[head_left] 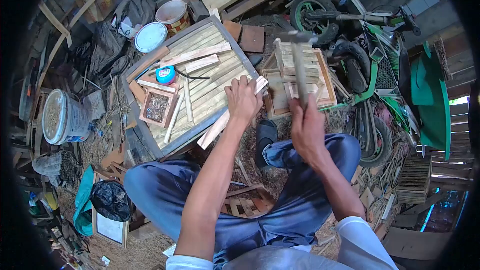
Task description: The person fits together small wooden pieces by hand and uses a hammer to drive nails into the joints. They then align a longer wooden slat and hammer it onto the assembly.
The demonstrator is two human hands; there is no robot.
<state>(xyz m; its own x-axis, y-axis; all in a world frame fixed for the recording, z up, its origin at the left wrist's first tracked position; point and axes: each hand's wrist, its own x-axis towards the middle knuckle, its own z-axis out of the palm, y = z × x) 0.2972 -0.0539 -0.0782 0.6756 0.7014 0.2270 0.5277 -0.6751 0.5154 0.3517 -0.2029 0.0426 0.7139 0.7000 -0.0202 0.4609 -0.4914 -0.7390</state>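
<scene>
My left hand (243, 99) is closed around a pale wooden strip (215, 131), which lies slanted over the right edge of a slatted wooden tabletop (210, 90). In my right hand (308, 129) is a hammer (300, 70), raised with its head upward and blurred by motion. Behind the hammer, stacked slatted wooden frames (326, 77) stand to the right of the tabletop. On the tabletop are a blue tape measure (166, 74), a small wooden box of nails (156, 107) and several loose wooden strips (196, 55).
A green motorbike (367, 70) stands at the right, close to the frames. Buckets, among them a white one (65, 118), stand to the left and at the back. Wood scraps (380, 190) litter the ground. A green plastic chair (434, 100) is at the far right.
</scene>
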